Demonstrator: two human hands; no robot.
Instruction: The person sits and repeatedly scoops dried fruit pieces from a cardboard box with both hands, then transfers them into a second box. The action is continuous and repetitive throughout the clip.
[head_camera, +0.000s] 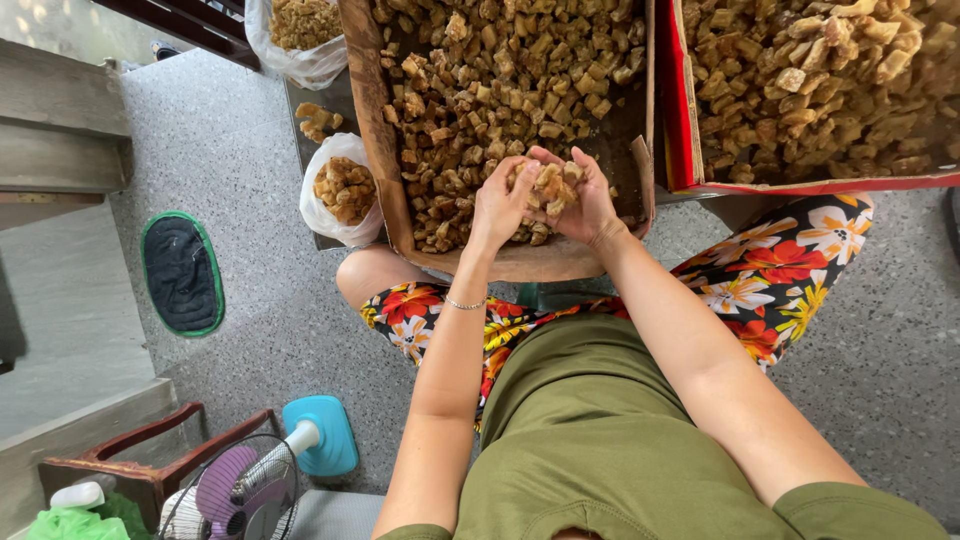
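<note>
Nearest me is my olive shirt (590, 440), and beyond it both grips, left hand (497, 205) and right hand (587, 205), cup shut around a heap of brown chunks (548, 186) at the cardboard box's (375, 130) six o'clock edge. I'd judge steady, gentle pressure best, since the lumpy, dry, crumbly-looking pieces could spill. At nine o'clock sit filled plastic bags (342, 190); at three, a red-edged box (680, 110).

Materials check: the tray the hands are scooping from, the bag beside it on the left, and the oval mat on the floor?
Tray: looks like brown cardboard, matte, with bent, worn edges. Bag: thin translucent white plastic, glossy and crinkled, chunks showing through. Oval mat: seems fabric, dark padded centre with stitched green trim. Both the left hand and right hand cup brown chunks, dry-looking and rough.
</note>
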